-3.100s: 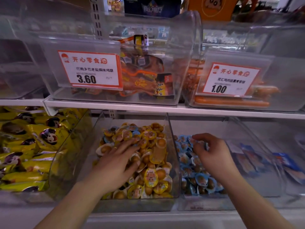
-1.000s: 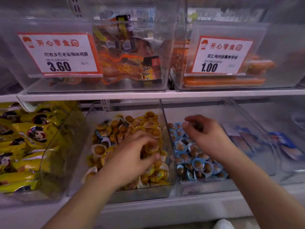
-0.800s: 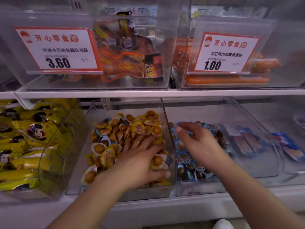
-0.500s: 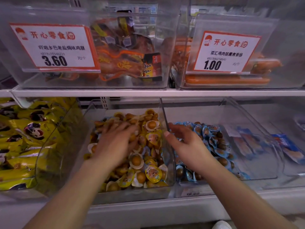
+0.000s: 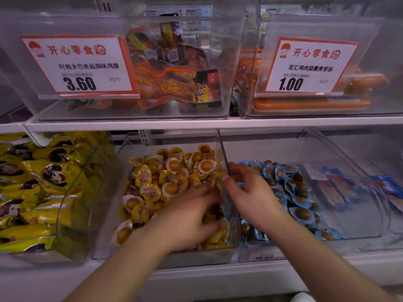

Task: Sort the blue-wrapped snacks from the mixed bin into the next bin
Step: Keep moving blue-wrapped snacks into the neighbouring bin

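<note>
Your left hand [image 5: 192,216] is down in the mixed bin [image 5: 128,149], at its near right corner, on the pile of yellow-wrapped snacks [image 5: 150,188]. It is blurred; the fingers look curled into the pile, but I cannot tell whether they hold anything. A sliver of blue wrapper [image 5: 226,209] shows just beside its fingertips, against the clear divider wall [image 5: 222,149].

Your right hand [image 5: 250,192] hangs over the near left part of the next bin [image 5: 316,138], thumb close to the divider, fingers loosely bent and apart, holding nothing that I can see. The blue-wrapped snacks [image 5: 290,182] already sorted lie heaped beneath and to the right of it.

Judgement: the step in hand is searching the mixed pile for remaining blue pieces. Little blue is visible among the yellow, so the sort appears well advanced, though pieces may lie buried.

The next move calls for you to pinch the blue piece at the divider cleanly, lift it over the wall, and release it onto the blue heap without dragging yellow ones along.
</note>
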Action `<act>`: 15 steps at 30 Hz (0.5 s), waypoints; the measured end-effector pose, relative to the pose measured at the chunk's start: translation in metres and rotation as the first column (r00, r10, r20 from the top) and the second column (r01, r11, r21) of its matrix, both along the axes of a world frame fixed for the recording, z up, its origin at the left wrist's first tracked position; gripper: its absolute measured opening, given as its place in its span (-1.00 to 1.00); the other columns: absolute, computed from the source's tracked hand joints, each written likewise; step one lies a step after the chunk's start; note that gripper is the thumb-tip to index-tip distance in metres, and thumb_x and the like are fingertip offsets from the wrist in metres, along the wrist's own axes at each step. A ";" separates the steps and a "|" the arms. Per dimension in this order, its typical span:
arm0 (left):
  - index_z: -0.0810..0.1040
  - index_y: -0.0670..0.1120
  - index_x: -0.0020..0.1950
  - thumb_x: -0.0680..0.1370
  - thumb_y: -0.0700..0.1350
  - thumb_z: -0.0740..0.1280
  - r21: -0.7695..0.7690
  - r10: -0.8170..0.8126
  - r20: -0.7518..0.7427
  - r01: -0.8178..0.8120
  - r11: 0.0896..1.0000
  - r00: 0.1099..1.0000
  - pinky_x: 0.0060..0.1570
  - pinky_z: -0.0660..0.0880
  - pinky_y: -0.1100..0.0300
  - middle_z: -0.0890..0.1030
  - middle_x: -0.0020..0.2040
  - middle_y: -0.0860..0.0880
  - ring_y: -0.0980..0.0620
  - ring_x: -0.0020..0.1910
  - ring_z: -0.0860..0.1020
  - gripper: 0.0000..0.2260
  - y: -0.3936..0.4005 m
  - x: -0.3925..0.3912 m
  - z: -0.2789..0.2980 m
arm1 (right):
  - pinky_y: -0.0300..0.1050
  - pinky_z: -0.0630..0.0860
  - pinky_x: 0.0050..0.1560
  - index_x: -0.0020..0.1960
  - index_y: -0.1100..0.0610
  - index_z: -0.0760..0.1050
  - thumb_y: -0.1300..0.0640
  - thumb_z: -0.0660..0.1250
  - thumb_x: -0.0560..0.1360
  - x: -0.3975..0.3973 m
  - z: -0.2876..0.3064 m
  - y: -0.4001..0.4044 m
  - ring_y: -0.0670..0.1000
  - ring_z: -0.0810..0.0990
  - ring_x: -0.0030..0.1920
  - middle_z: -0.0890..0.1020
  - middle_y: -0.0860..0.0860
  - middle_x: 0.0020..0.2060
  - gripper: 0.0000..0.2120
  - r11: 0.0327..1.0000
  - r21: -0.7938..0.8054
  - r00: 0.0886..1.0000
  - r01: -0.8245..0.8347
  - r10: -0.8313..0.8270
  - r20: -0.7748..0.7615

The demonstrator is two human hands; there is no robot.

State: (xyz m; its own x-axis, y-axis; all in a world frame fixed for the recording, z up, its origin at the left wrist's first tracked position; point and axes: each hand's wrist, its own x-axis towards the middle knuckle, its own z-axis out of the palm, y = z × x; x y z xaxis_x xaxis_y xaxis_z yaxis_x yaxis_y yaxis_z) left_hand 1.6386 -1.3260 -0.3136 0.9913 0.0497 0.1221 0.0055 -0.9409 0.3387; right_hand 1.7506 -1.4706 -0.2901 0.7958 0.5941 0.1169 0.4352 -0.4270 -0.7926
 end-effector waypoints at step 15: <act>0.60 0.08 -0.09 0.38 -0.09 0.24 0.227 0.238 -0.091 -0.212 0.951 0.967 -0.03 0.28 0.17 0.59 -0.10 0.14 0.02 0.05 0.49 -0.80 0.052 -0.013 0.019 | 0.03 0.49 0.29 0.39 0.05 0.44 -0.16 0.22 0.56 0.000 0.003 -0.003 -0.02 0.52 0.28 0.56 0.00 0.28 -0.53 1.000 -0.012 1.000 -0.017 0.017 -0.002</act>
